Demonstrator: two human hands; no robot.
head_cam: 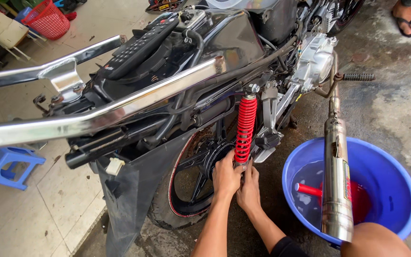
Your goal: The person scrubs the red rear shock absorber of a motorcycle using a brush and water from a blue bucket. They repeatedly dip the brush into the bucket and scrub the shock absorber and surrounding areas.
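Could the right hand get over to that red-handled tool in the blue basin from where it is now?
Probably yes. The right hand rests at the foot of the red shock spring, and the blue basin sits open beside it. Only the chrome exhaust pipe crosses above the red-handled tool.

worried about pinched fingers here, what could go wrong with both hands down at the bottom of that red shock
Both hands, left hand and right hand, sit at the lower end of the red shock spring, close to the rear wheel; a slip could pinch fingers there. The exhaust pipe hangs over the blue basin by the person's knee; a bump might knock it or spill the water.
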